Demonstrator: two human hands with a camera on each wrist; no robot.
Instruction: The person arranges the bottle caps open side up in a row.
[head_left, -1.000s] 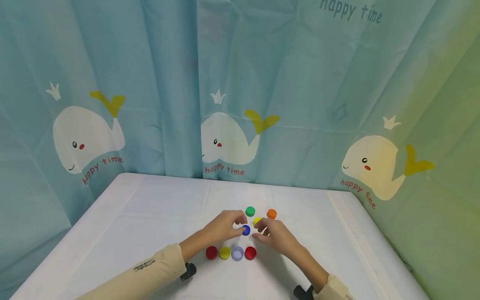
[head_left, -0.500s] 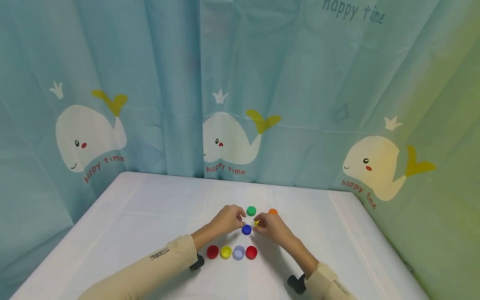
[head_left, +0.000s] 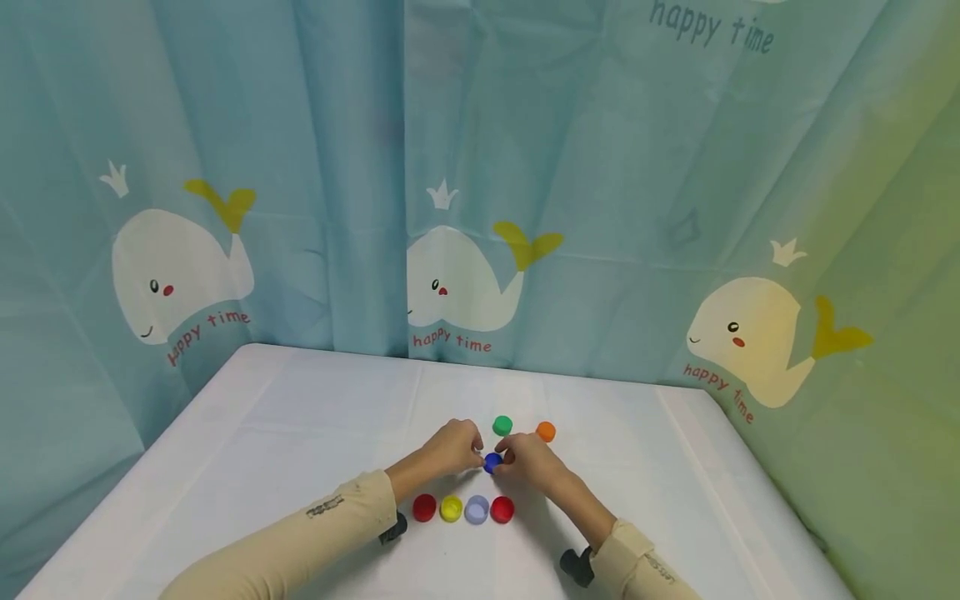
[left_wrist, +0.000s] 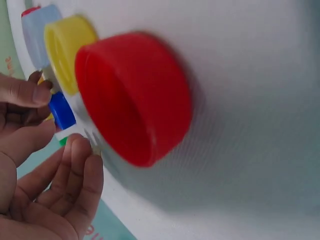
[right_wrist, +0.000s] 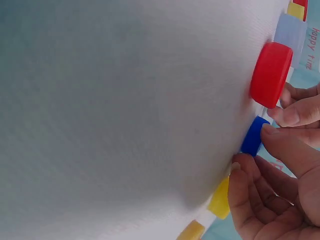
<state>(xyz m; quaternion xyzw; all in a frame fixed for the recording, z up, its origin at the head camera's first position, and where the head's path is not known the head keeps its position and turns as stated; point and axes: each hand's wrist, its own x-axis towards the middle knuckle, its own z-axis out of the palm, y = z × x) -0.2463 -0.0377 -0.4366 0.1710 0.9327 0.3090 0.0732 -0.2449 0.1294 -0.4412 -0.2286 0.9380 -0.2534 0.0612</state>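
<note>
A small blue bottle cap (head_left: 492, 463) sits between my two hands on the white table. My right hand (head_left: 532, 460) pinches it; in the right wrist view the thumb lies on the cap's top edge and the fingertips (right_wrist: 242, 162) are at its lower edge. From the other side my left hand (head_left: 452, 448) comes close to the cap, its fingers loosely bent. In the left wrist view, a gap shows between its thumb and fingers (left_wrist: 80, 160). A yellow cap (right_wrist: 220, 197) beside the right fingers is hidden behind that hand in the head view.
Nearer the body stands a row: a red cap (head_left: 424, 508), a yellow cap (head_left: 451, 508), a pale lilac cap (head_left: 476, 510) and another red cap (head_left: 502, 509). Beyond the hands lie a green cap (head_left: 502, 426) and an orange cap (head_left: 546, 432). A whale-print curtain (head_left: 360, 167) hangs behind.
My right hand has moved left onto the blue cap, and its fingers have closed on it. The left hand has shifted slightly right and stays near. The far yellow cap has become hidden.
</note>
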